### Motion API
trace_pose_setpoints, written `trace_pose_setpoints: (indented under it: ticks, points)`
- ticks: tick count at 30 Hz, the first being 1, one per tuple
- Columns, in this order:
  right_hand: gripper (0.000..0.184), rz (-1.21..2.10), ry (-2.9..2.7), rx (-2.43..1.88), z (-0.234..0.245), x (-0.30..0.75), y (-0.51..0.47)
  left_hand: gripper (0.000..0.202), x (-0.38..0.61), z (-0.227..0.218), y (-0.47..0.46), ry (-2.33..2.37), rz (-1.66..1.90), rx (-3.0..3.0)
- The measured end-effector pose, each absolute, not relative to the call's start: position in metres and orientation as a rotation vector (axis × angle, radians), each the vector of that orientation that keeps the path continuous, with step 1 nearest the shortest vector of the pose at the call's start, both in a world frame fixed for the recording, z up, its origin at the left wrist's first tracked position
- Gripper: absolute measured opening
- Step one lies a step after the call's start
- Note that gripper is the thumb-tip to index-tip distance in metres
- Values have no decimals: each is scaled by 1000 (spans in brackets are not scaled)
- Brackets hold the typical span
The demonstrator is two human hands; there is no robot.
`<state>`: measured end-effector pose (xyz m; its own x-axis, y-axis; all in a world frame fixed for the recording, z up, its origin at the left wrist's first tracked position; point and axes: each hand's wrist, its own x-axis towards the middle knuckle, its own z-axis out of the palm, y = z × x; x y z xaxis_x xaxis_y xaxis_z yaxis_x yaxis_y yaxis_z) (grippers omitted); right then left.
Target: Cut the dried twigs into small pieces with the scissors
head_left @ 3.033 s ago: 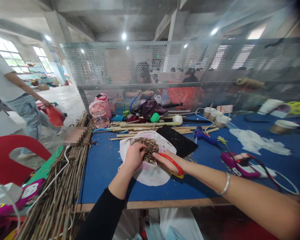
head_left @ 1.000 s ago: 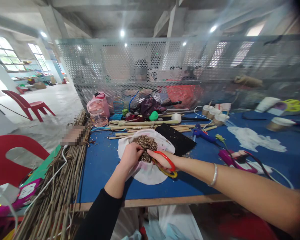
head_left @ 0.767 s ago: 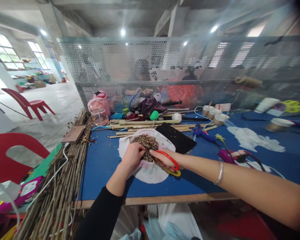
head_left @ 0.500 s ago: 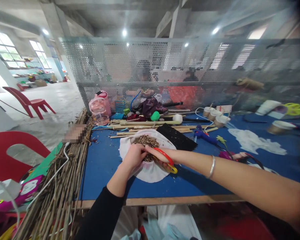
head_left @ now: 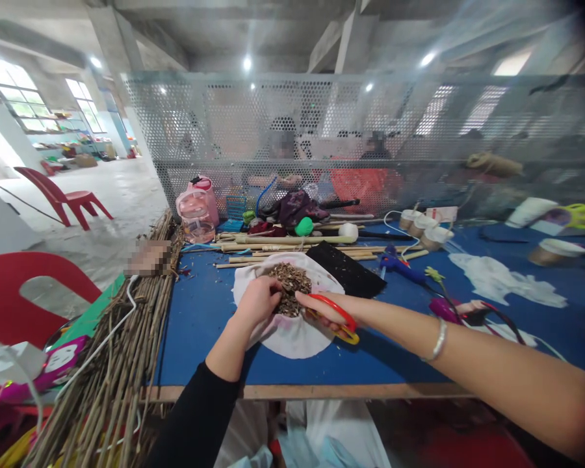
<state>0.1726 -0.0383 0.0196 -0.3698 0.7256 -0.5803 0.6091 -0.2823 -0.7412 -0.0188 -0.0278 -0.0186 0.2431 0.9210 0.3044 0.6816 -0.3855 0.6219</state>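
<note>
A heap of brown chopped plant bits (head_left: 290, 281) lies in a round white cloth (head_left: 296, 348) on the blue tabletop. My left hand (head_left: 259, 299) rests over the heap's left side with its fingers curled inward; whatever they pinch is hidden. To the right of the heap, my right hand (head_left: 329, 311) grips scissors with red and yellow handles (head_left: 340, 309). Their blades cannot be made out. The two hands are a small gap apart. A black cloth or pad (head_left: 347, 268) sits just behind the white cloth.
Bundled dry stalks (head_left: 121, 344) line the table's left edge. Cut sticks (head_left: 292, 239), a pink bottle (head_left: 197, 211) and yarn balls sit at the back before a perforated metal screen (head_left: 214, 130). A blue glue gun (head_left: 400, 265), paper cups (head_left: 436, 237) and crumpled white sheet (head_left: 509, 278) are rightward.
My hands have come apart: the right hand with the scissors has shifted right, while the left stays near the heap, slightly higher. The view has turned a little left.
</note>
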Motion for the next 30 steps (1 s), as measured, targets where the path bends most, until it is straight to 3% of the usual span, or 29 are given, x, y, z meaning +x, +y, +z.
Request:
trace_pose_setpoints:
  ticks: [8, 15, 22, 30]
  points:
    - [64, 2025, -1599, -1609, 41, 224, -57, 23, -18, 4, -3, 1766, 1100, 2004]
    - [68, 2098, -1366, -1572, 43, 243, -66, 55, 10, 4, 17, 1579, 585, 2350]
    - [75, 2138, -1477, -1566, 36, 240, -60, 25, 1, 0, -12, 1570, 661, 2476]
    - [79, 2195, -1703, -1685, 47, 194, -25, 33, -5, -14, -28, 1471, 1058, 2077]
